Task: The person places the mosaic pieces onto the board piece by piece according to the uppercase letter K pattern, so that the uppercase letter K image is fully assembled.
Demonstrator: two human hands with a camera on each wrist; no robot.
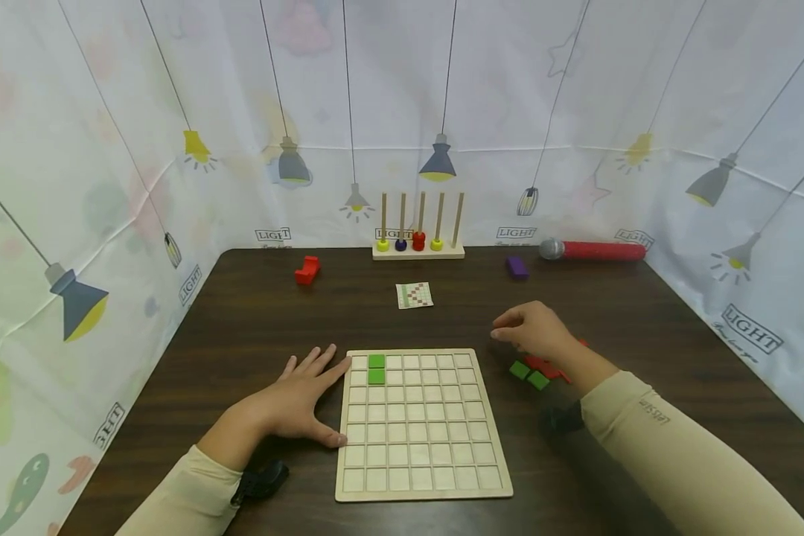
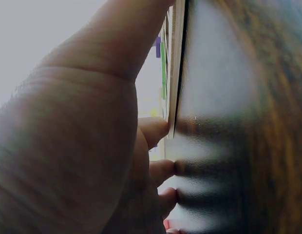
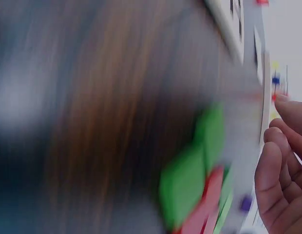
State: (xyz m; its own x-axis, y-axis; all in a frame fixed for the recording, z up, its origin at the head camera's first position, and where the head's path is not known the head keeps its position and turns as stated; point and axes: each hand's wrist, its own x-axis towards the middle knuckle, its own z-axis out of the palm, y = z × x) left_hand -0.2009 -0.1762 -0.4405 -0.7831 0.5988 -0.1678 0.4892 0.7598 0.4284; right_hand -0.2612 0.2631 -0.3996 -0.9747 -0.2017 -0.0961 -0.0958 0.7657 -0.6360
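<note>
A pale wooden grid board (image 1: 415,432) lies flat on the table, with two green square tiles (image 1: 376,376) in the top two cells of its second column. My left hand (image 1: 298,398) has its fingers spread, the thumb and index fingertip touching the board's left edge. Right of the board, my right hand (image 1: 539,333) hovers beside a small pile of tiles. Its fingers are loosely bent, and no tile shows between them in the right wrist view. Green tiles (image 3: 182,183) and red tiles (image 1: 544,366) make up the pile, partly hidden by the hand and forearm.
Beyond the board lies a small printed grid card (image 1: 415,295). Along the back stand a peg rack (image 1: 418,253) with coloured rings, a red block (image 1: 307,270), a purple block (image 1: 517,267) and a red toy microphone (image 1: 596,251). A printed curtain (image 1: 228,89) surrounds the table.
</note>
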